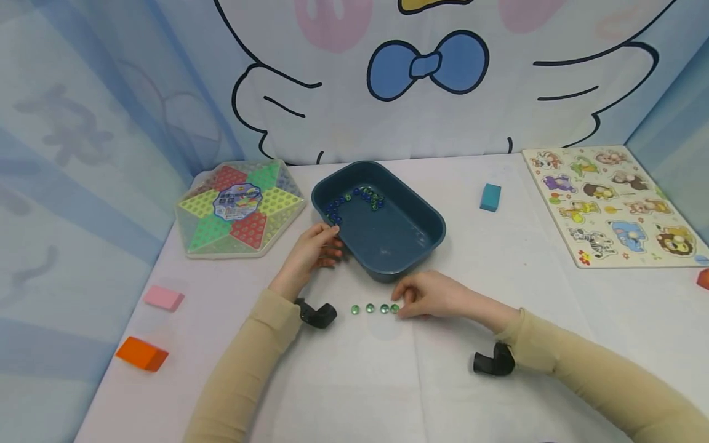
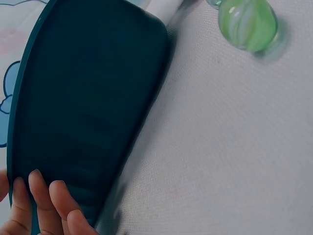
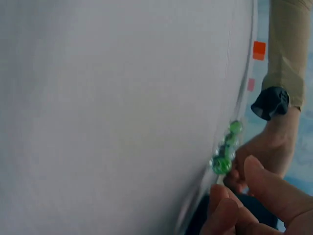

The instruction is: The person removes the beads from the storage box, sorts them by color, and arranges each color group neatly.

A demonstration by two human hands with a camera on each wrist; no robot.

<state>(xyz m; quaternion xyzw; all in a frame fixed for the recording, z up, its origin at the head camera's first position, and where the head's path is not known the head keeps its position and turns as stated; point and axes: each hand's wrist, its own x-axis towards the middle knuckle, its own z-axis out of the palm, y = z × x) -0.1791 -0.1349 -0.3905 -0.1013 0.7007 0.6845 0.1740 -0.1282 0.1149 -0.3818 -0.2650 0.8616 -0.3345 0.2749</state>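
Observation:
A row of green glass marbles (image 1: 370, 308) lies on the white tablecloth in front of a dark blue plastic basin (image 1: 388, 243). My left hand (image 1: 310, 255) holds the basin's near left rim, thumb over the edge and fingers (image 2: 58, 196) against the outer wall. At the row's right end, my right hand (image 1: 429, 295) has thumb and forefinger apart beside the last marble (image 3: 221, 165), with no marble visible between them. Inside the basin, blue and green marbles (image 1: 335, 209) gather along the far left side.
A star-patterned game board box (image 1: 238, 209) sits left of the basin. An animal puzzle board (image 1: 615, 209) lies at the right, with a teal block (image 1: 490, 197) nearer the basin. Pink (image 1: 164, 298) and orange (image 1: 142, 354) blocks lie by the left table edge.

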